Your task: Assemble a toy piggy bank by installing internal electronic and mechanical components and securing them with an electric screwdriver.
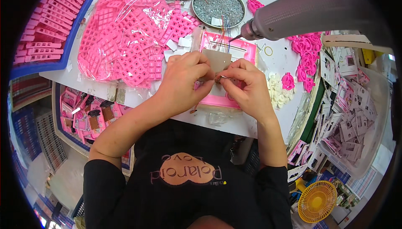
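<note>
Both hands meet over a pink plastic casing (252, 53) on the white table. Fingers of my left hand (184, 82) are closed at the near left side of a flat grey-brown board (216, 60), which lies over the casing. With thumb and forefinger, my right hand (248, 87) pinches something small and thin beside the board's near edge. The fingertips hide most of what either hand holds. Thin coloured wires (224, 24) run from the casing toward the far side. An electric screwdriver (289, 15) hangs from the upper right, its bit pointing at the casing.
A round tin of screws (217, 8) stands behind the casing. To the left are a clear bag of pink keypads (121, 40) and a blue crate (69, 61). White pieces (278, 91) and pink rings (307, 57) lie at right. A yellow basket (317, 201) sits lower right.
</note>
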